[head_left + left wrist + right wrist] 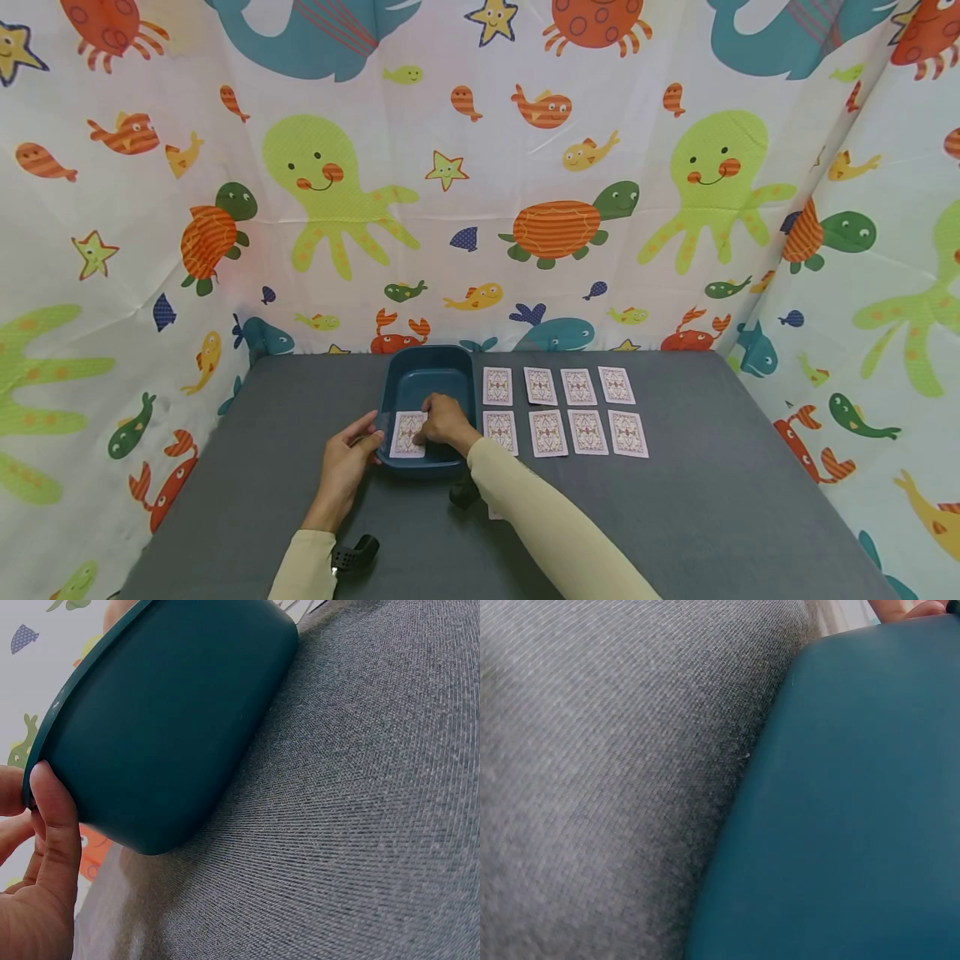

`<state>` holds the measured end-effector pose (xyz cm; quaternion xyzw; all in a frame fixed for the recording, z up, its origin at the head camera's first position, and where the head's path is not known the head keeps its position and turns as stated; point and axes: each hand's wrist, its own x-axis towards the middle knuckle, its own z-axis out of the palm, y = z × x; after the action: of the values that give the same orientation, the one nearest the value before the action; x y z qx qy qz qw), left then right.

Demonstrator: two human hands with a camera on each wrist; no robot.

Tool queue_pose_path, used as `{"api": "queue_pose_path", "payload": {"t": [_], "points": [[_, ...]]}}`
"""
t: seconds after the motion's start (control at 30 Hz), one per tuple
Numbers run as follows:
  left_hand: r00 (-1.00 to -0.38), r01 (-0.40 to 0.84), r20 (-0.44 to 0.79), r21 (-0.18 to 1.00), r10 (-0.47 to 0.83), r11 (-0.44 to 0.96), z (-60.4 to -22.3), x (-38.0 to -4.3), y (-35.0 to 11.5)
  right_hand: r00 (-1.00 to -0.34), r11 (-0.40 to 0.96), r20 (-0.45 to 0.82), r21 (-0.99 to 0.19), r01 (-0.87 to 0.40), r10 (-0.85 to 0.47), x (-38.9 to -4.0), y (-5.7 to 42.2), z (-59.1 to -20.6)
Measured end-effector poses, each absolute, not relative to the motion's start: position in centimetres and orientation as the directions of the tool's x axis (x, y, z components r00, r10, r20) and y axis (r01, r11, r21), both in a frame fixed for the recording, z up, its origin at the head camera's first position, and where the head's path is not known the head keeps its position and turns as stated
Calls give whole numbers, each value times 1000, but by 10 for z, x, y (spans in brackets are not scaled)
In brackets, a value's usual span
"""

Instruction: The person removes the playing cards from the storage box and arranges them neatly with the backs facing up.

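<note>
A dark blue-green plastic tray (pixel 431 385) rests on the grey table, left of the rows of cards. My left hand (pixel 341 475) grips its left rim near the front corner. In the left wrist view the thumb (pixel 58 817) presses the outer wall under the rim, with the fingers over the other side. Inside the tray, my right hand (pixel 447 423) holds a playing card (pixel 406 433) by its right edge, patterned back up. The right wrist view shows mostly the tray's outer wall (pixel 855 787); the right fingers are hidden there.
Right of the tray, several playing cards lie patterned side up in two rows, such as one card (pixel 497 386) at the back and another (pixel 628 433) in front. Another card (pixel 495 513) is mostly covered by the right sleeve (pixel 547 525). A printed curtain (pixel 480 250) borders the table.
</note>
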<state>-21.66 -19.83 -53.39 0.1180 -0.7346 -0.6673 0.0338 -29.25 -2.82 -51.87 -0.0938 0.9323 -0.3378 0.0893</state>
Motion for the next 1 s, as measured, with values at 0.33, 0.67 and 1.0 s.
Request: {"api": "queue_pose_path", "payload": {"t": [0.33, 0.67, 1.0], "points": [[-970, -114, -94, 991, -223, 75, -534, -219, -199, -978, 617, -64, -784, -74, -200, -294, -27, -519], [-968, -136, -117, 988, -222, 73, -536, -215, -199, -981, 564, -61, -824, -56, -186, -292, -25, -519], [-969, -128, -110, 989, -221, 71, -531, -218, -198, -991, 499, -45, -866, -23, -124, -296, -26, -515]]}}
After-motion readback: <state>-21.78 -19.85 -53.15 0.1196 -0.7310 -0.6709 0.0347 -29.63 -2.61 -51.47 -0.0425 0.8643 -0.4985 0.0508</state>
